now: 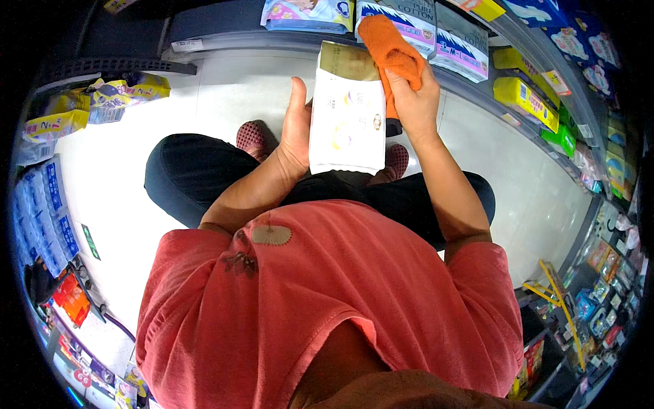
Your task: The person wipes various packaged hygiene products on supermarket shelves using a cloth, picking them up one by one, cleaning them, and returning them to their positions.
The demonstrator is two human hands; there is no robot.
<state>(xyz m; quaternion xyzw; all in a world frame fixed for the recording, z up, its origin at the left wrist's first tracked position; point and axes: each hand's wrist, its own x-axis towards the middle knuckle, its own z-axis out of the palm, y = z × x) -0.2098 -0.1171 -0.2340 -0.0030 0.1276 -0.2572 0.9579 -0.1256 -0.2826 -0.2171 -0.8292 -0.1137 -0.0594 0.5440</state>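
My left hand holds a white and gold soft package from its left side, thumb raised and fingers behind it. The package is upright in front of my knees and bears printing. In my right hand is a bunched orange cloth, gripped between thumb and fingers. The cloth lies along the package's right edge, and its dark lower end hangs beside the package. Whether the cloth touches the package's side is hard to tell.
A low shelf ahead carries plastic-wrapped packs. Yellow packages line the right shelf. More yellow packs stand at the left, with blue packs nearer. My knees and shoes are close below my hands.
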